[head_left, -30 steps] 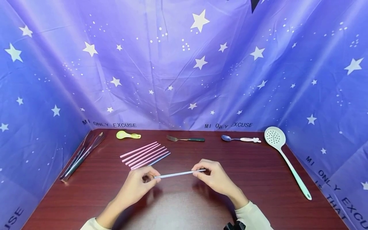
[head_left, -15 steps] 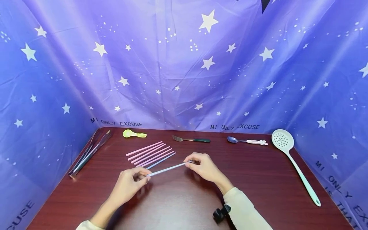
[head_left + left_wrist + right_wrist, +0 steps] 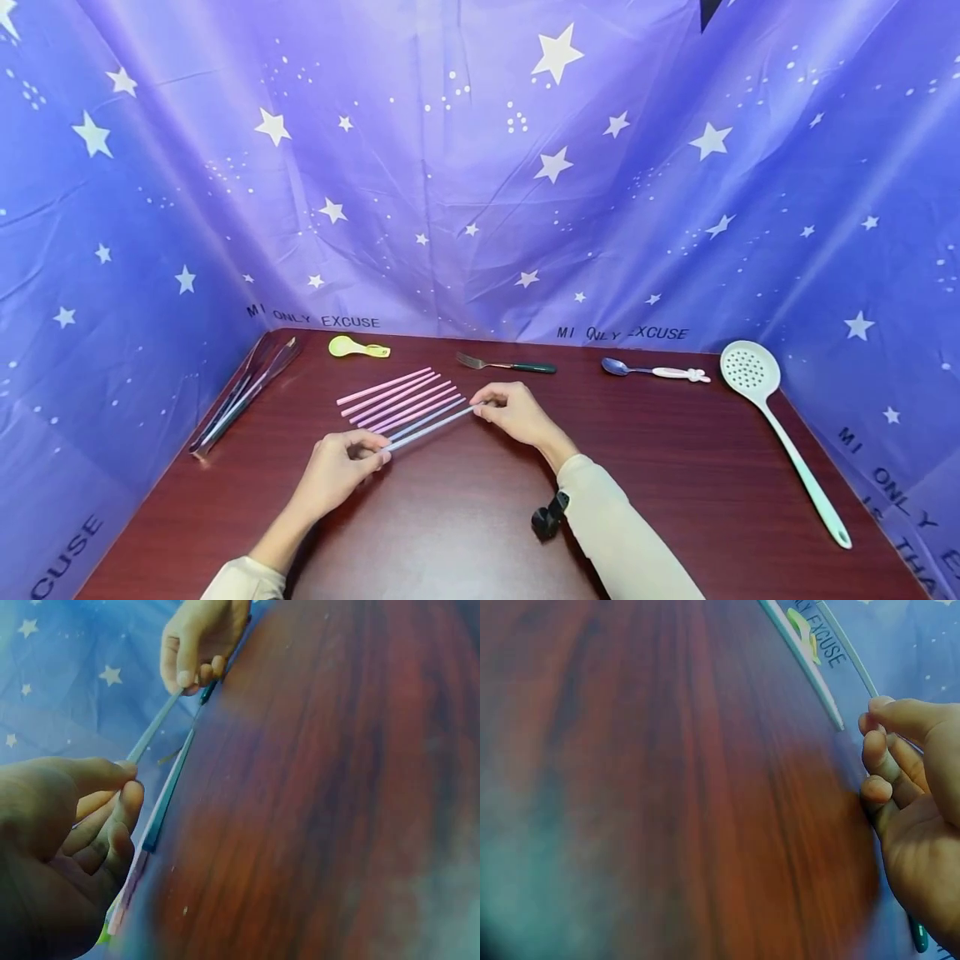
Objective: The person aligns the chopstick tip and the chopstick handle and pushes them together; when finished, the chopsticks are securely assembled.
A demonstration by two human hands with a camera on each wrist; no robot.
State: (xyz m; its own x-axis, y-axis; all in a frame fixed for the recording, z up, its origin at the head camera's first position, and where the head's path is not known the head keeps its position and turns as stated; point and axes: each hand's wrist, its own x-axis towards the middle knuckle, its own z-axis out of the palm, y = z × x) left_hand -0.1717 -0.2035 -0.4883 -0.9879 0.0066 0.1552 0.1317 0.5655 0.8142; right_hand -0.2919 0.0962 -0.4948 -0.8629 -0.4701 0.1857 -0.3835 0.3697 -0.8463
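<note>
A light blue drinking straw is held between both hands, slanting up to the right. My left hand pinches its near left end between thumb and fingers. At the far right end my right hand pinches it the same way. Just behind lies another blue straw on the table, roughly parallel to the held one. Several pink straws lie beyond that in a slanted row. The left wrist view shows the held straw raised off the tabletop, apart from the row.
Along the back of the table lie yellow measuring spoons, a fork with a green handle and a spoon with a pink-and-white handle. A pale green skimmer lies at right, a whisk-like bundle at left. Starry cloth surrounds the table.
The held straw has moved away from me and to the left, closer to the row, its right end swinging farther back. Both hands keep their pinch. The head view has shifted slightly.
</note>
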